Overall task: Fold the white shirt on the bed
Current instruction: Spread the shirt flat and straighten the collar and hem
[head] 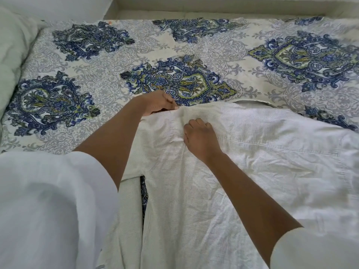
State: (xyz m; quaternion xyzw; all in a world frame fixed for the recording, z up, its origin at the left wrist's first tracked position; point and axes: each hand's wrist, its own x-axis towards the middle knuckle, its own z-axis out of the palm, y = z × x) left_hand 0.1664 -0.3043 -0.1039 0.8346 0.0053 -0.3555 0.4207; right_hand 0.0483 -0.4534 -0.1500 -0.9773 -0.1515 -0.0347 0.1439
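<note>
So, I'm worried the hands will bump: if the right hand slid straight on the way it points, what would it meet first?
Probably the left hand, pinching the shoulder of the white shirt ahead of the right hand.

1 wht shirt [242, 171], 2 hands [157, 102] [200, 136], 2 sleeves [48, 200] [320, 249], 1 bedsheet [120, 61]

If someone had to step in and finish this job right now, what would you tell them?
Left hand: pinches the white shirt at its shoulder edge.
Right hand: fingers curled into the cloth by the shoulder seam, close by.
Shirt: spread back-up on the patterned bedsheet, collar at the far side, one sleeve lying alongside the body.
Done: laid out flat.
Left: no fold shows yet; probably start with this shoulder.
</note>
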